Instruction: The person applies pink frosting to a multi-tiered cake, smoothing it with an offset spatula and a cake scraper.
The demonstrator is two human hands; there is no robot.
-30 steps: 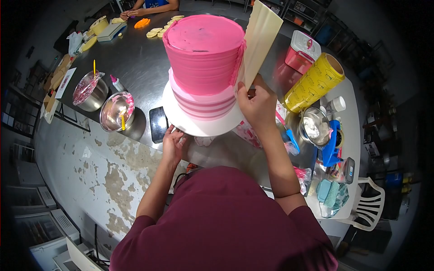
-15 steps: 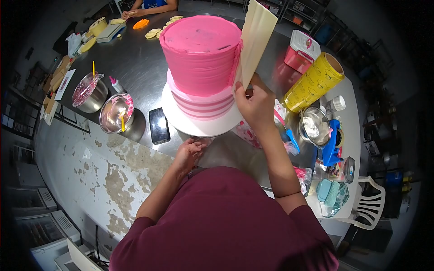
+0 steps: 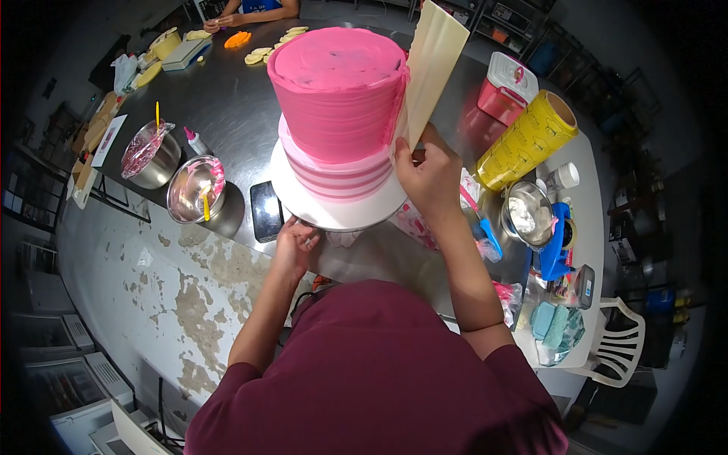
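Note:
A tall cake (image 3: 337, 106) has bright pink frosting above a lower part ringed with pale and darker pink stripes. It stands on a round white board (image 3: 292, 193) on a turntable (image 3: 356, 228), mostly hidden below. My right hand (image 3: 426, 171) pinches the lower end of a long cream-coloured cake scraper (image 3: 434, 64), which stands upright with its edge against the cake's right side. Frosting has gathered along that edge. My left hand (image 3: 294, 246) is at the front left of the turntable, fingers curled at its rim and partly hidden under it.
A phone (image 3: 265, 212) lies left of the board, near a steel bowl (image 3: 178, 199) with pink frosting. At the right are a yellow-wrapped roll (image 3: 527, 140), a pink tub (image 3: 506, 87), a bowl (image 3: 529, 214) and a blue-handled spatula (image 3: 489, 235). Another person's hands (image 3: 220, 23) work at the far edge.
My left hand has slid left along the turntable's rim, from its front middle to the front left. My right hand and the scraper have stayed almost in place.

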